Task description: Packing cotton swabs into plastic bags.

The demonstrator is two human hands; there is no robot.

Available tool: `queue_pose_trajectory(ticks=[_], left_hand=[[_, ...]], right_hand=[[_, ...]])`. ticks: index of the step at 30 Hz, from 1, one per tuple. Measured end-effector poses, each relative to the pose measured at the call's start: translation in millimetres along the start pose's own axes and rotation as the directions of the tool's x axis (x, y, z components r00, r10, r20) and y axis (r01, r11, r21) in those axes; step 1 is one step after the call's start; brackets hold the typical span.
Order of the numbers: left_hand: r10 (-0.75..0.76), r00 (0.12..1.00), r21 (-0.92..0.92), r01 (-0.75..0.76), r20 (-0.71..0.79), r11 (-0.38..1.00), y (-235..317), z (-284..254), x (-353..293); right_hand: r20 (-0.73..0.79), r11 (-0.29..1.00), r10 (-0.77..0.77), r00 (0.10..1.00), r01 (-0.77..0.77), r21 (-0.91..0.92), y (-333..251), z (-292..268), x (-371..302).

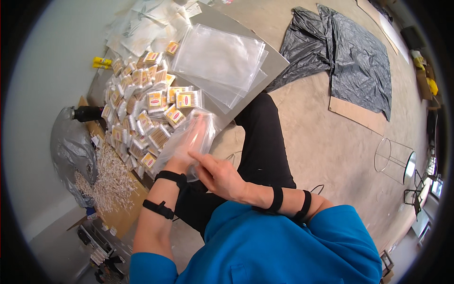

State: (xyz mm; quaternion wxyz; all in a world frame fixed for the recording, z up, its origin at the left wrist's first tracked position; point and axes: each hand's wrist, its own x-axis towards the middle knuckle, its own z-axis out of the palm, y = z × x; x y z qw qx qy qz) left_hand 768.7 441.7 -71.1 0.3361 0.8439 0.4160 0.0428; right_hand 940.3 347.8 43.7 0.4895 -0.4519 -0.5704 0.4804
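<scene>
My left hand (193, 133) is inside a clear plastic bag (208, 124), its fingers seen hazily through the film and apparently stretched out. At the bag's mouth, by the left wrist, my right hand (221, 179) pinches the film between thumb and forefinger. Just beyond the bagged hand lies a heap of small clear packs of cotton swabs (155, 100) with yellow and red labels. A stack of flat clear bags (218, 56) rests on the grey tabletop (270, 60) past them.
Many loose cotton swabs (109, 180) are piled at the left, beside a grey plastic sack (71, 151). Crumpled clear film (146, 26) covers the far end of the table. On the floor at right are black plastic sheeting (359, 61) and a wire-framed stand (395, 158).
</scene>
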Motion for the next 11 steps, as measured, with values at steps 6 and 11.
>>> queue_pose_trajectory(ticks=[6, 11], left_hand=[[-0.14, 0.982, 0.195, 0.113, 0.13, 0.974, 25, -30, -1], [-0.454, 0.749, 0.008, 0.514, 0.482, 0.858, 122, -110, 7]], right_hand=[[-0.155, 0.995, 0.061, 0.986, -0.049, 0.082, -5, 4, 23], [-0.174, 0.999, 0.05, 0.983, -0.049, 0.011, -5, -3, 27]])
